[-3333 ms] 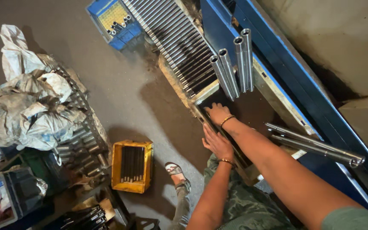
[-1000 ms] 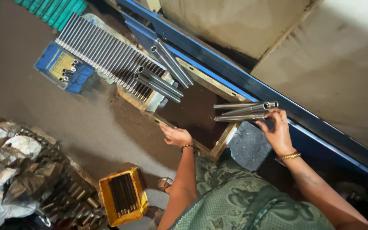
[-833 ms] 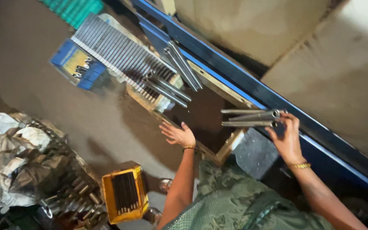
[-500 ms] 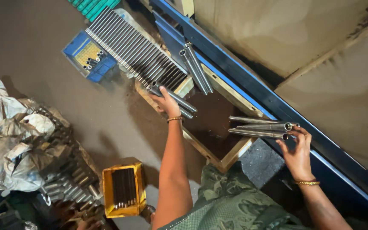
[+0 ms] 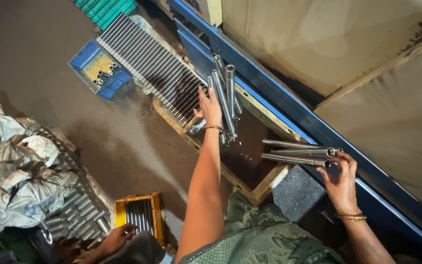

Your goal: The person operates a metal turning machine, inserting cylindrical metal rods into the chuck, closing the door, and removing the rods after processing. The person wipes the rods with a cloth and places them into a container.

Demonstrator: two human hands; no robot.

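From the head camera, looking down, the left hand (image 5: 210, 108) reaches forward with the arm stretched out, its fingers laid against a loose cluster of steel tubes (image 5: 225, 95) that lean tilted just beyond and to the right of it; the fingers look partly spread over the tubes, and whether they truly grip one cannot be told. To the left of that hand a long row of steel rods (image 5: 147, 66) lies side by side, packed tight. Below and to the right of it sits a shallow wooden tray (image 5: 262, 188) with a dark wet floor. The right hand (image 5: 340, 181) is nearer the body, curled around the ends of a small bundle of tubes (image 5: 296, 151) that stick out to its left over the tray. Just beyond that hand runs a blue steel frame (image 5: 289, 110). Far to the left of both hands lie a blue crate (image 5: 98, 68), crumpled grey sacks (image 5: 15, 171) and a yellow crate (image 5: 140, 215), at which another person's hand (image 5: 118, 237) rests
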